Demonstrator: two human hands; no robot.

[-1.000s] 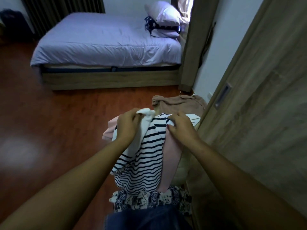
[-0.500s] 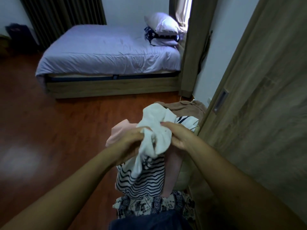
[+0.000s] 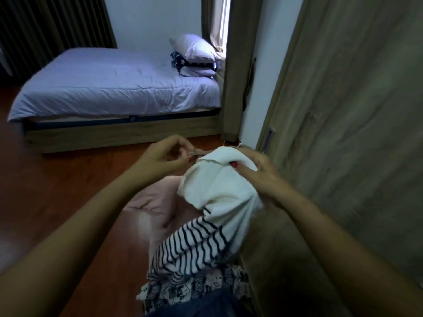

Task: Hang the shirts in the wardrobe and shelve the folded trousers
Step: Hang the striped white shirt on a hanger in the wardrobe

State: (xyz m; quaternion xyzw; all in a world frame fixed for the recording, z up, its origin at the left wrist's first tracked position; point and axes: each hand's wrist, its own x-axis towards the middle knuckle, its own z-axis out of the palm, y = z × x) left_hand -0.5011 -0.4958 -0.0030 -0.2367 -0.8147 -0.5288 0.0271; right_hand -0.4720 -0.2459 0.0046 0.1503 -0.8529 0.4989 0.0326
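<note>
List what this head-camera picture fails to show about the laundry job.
1. Wardrobe inside: head view, hidden behind the wooden door.
2. Most fingers of the right hand: head view, tucked behind the striped shirt.
3. What the left hand pinches: head view, too small and blurred.

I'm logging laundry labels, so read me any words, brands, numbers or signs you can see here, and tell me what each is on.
No readable text anywhere in this view.
Striped shirt: no tag or print showing.
Patterned fabric: geometric motifs only, no letters.
Dark pillow: pale pattern, too blurred to read.
Wardrobe door: plain wood grain.
</note>
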